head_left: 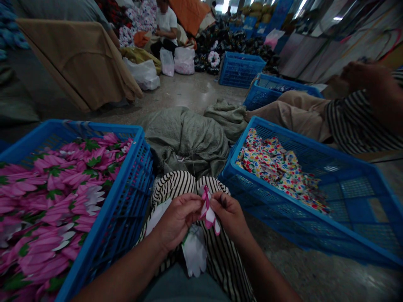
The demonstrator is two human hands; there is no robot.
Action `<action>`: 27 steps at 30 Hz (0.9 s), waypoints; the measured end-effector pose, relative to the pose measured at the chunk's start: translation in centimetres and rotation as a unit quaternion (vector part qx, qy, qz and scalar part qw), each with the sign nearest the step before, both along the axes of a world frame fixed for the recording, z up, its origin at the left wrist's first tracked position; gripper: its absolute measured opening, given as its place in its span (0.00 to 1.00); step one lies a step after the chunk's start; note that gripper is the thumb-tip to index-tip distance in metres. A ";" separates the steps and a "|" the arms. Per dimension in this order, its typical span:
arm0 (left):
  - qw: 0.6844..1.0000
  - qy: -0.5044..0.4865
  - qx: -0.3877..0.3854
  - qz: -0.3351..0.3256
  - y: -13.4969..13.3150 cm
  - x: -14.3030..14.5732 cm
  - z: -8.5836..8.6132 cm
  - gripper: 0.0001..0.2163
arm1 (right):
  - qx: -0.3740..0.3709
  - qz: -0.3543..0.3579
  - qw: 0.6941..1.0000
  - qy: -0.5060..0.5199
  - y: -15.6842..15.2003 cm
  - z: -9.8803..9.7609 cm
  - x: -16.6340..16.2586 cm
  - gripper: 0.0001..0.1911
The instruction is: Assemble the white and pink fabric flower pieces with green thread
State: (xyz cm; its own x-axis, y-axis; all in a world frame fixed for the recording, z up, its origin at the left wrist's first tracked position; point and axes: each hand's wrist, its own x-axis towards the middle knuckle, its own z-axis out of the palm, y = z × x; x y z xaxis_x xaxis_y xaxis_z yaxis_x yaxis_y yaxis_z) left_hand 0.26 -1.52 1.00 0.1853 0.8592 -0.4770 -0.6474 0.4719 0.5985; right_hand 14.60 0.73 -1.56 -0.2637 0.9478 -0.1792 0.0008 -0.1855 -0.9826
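Above my lap, my left hand [176,220] and my right hand [232,216] pinch a small pink-and-white fabric petal piece [208,213] between fingers and thumbs. Its pink tip points up and its white lobes hang down. Below the hands, a white petal piece [194,253] with a scalloped end lies on my striped trousers [225,264]. Another white piece [159,216] rests on my left thigh, partly behind my left hand. To the left, a blue crate [103,126] holds many pink petal pieces [66,180] with green parts.
A blue crate [362,165] at right holds colourful patterned fabric pieces [277,165]. Grey-green sacks [185,130] lie ahead of my knees. A person in striped clothing [362,113] sits at right. Farther off are blue crates [241,69], white bags [184,61] and another seated person [166,25].
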 end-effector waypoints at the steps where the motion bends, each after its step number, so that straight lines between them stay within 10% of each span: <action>1: 1.000 0.005 0.006 -0.011 0.0 0.0 0.1 0.06 | 0.003 0.004 1.000 -0.007 0.0 0.1 0.0 0.12; 21: 0.952 0.287 0.110 0.016 -0.3 0.7 -0.5 0.12 | 0.111 0.014 0.992 -0.057 -0.8 1.5 -0.7 0.09; 27: 0.991 0.112 0.057 0.040 0.0 1.2 -0.7 0.11 | 0.004 -0.003 0.999 0.045 -0.3 0.5 -0.9 0.12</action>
State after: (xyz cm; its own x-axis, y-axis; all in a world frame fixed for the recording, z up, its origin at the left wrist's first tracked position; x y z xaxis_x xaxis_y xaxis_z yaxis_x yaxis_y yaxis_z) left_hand 1.50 -1.56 0.25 0.0150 0.9173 -0.3978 -0.5243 0.3460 0.7781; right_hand 13.74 0.45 -1.05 -0.2733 0.9506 -0.1472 -0.0889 -0.1773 -0.9801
